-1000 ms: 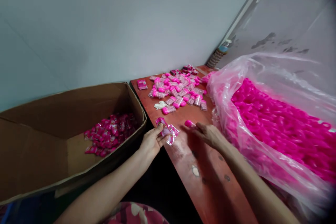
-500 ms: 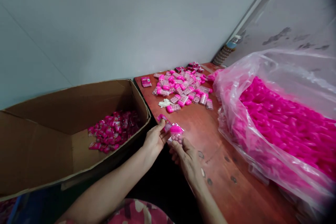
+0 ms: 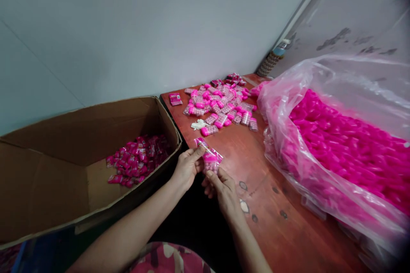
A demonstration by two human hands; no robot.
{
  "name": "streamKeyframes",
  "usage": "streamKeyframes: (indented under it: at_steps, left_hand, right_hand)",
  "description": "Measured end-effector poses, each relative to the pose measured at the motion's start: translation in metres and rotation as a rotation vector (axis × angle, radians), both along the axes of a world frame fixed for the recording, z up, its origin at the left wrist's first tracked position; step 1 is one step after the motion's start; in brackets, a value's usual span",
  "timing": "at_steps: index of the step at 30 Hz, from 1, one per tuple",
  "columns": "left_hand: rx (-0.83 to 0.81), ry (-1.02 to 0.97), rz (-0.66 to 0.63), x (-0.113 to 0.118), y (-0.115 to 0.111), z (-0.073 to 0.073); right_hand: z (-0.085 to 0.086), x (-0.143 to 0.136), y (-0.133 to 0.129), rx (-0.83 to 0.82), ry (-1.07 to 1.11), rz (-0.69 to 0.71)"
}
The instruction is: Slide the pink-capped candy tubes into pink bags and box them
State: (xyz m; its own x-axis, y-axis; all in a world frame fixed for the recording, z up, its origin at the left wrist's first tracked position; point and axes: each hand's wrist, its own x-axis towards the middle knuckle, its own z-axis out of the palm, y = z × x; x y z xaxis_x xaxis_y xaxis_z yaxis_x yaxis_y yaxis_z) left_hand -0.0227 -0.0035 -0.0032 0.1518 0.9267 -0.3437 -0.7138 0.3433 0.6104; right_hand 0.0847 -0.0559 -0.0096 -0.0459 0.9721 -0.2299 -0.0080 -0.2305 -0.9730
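Over the front edge of the table, my left hand [image 3: 188, 167] pinches a shiny pink printed wrapper [image 3: 206, 148] between thumb and fingers. My right hand [image 3: 223, 188] grips the lower end of a small clear candy bottle [image 3: 211, 166] with a pink cap and round pink candies inside. The bottle's cap end is at the wrapper, overlapping it; whether it is inside, I cannot tell. Beyond my hands lies a pile of similar capped candy bottles [image 3: 221, 104]. Left of them is a cardboard box [image 3: 96, 198] holding many pink wrapped packs [image 3: 141, 158].
To the right stands a clear plastic bag [image 3: 282, 106] full of bright pink plastic pieces [image 3: 346, 140]. A flat pink packet [image 3: 175, 99] and a crumpled white scrap [image 3: 199, 124] lie near the pile. A patterned bottle [image 3: 272, 60] stands in the back corner of the reddish table [image 3: 272, 230].
My right hand has shifted slightly left with the candy bottle, which now meets the wrapper. The wrapper is spread wider across the bottle's cap end. The view has shifted slightly.
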Motion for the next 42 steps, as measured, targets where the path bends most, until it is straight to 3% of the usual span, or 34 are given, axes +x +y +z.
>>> streamKeyframes:
  at_steps: [5,13,21,26,28,34,40,42]
  left_hand:
    - [0.045,0.074,-0.082,0.000,0.001,0.003]
    - [0.051,0.138,-0.203,0.007,-0.004,0.002]
    - [0.161,0.282,-0.334,0.004,-0.001,0.007]
    - [0.163,0.320,-0.417,0.010,-0.009,0.007]
    - [0.121,0.267,-0.416,0.013,-0.011,0.007]
    - [0.020,0.111,-0.281,0.008,-0.011,0.006]
    - [0.052,0.060,-0.342,0.009,-0.027,0.007]
    - [0.049,0.061,-0.242,0.001,-0.027,0.010]
  right_hand:
    - [-0.006,0.002,-0.004,0.029,-0.078,-0.049]
    - [-0.007,0.002,-0.006,0.046,-0.032,-0.070]
    - [-0.004,0.009,-0.008,-0.057,0.321,0.019]
    - [-0.001,0.010,-0.007,0.060,0.087,-0.103]
    - [0.000,0.011,-0.009,0.086,0.073,-0.111]
    - [-0.002,0.019,-0.013,0.072,0.302,-0.097]
    - [-0.004,0.012,-0.002,0.044,0.383,-0.183]
    - [-0.001,0.009,0.001,0.037,0.354,-0.157]
